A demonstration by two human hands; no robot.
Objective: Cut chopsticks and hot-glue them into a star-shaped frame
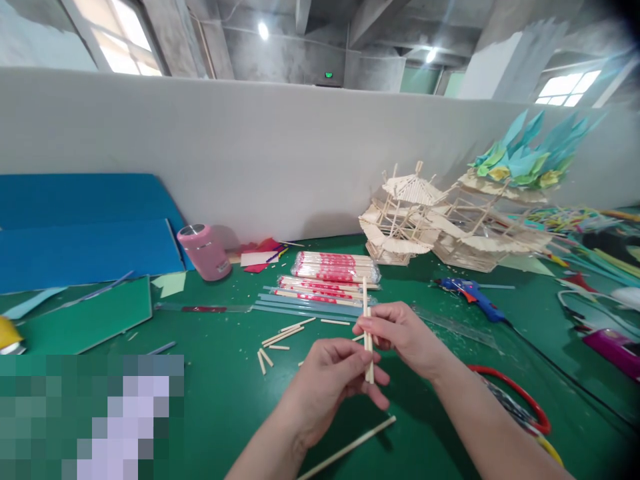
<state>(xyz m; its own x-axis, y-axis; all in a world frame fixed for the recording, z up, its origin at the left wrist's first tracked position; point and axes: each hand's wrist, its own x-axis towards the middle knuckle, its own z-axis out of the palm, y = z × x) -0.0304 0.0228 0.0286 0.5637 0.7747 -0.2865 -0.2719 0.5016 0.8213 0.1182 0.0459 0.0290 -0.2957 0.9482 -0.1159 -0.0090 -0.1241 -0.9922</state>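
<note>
Both my hands meet over the green table (225, 400) and grip a pair of thin wooden sticks (365, 300) held upright. My left hand (330, 387) pinches their lower part with the fingers closed. Higher up, my right hand (400, 337) closes its fingers round the same sticks. A long loose stick (350, 447) lies on the table just below my left hand. Several short cut stick pieces (283, 337) are scattered to the left of my hands.
Packs of wrapped chopsticks (335, 267) lie behind my hands, a pink cup (204, 252) to their left. Stick-built model houses (425, 223) stand at the back right. A blue glue gun (473, 297), red-handled scissors (520, 400) and blue foam sheets (85, 233) are nearby.
</note>
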